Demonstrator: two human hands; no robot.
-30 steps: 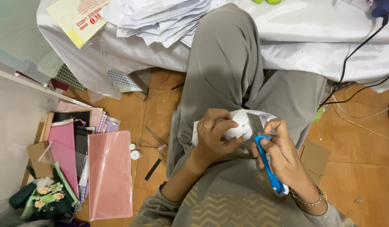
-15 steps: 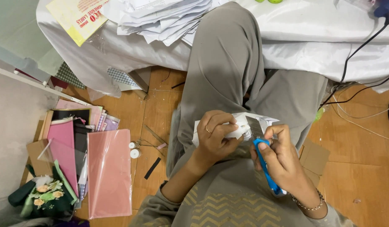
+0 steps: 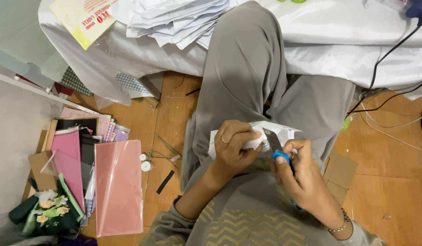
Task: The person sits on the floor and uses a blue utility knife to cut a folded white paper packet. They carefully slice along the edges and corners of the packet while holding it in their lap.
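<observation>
We take the raised knee in grey trousers (image 3: 247,77) as our landmark. Just below it, over the lap, our left hand (image 3: 233,146) pinches a small white paper piece (image 3: 261,136), fingers curled over its top edge and thumb beneath, so the sheet is held taut and lifted clear of the cloth where a blade can reach it. To the right of that, our right hand (image 3: 299,175) is closed around blue-handled scissors (image 3: 277,150); the grey blades point up and left into the paper, touching its lower edge beside the left fingers. Holding paper and scissors close together above the lap seems to us the way to steer a fine cut, and the lap would catch any offcuts. We cannot tell how far the blades are parted.

Above the knee, the bench draped in white cloth (image 3: 347,50) carries a loose stack of white papers (image 3: 174,18) and a yellow packet (image 3: 83,18), near at hand but out of the way. Right of the knee, black cables (image 3: 384,64) hang from the bench to the wooden floor (image 3: 393,182). Left of the knee, on the floor, lie a pink plastic sleeve (image 3: 119,187), a pile of coloured sheets and folders (image 3: 79,141), and a small bunch of fabric flowers (image 3: 49,212), well apart from both hands.
</observation>
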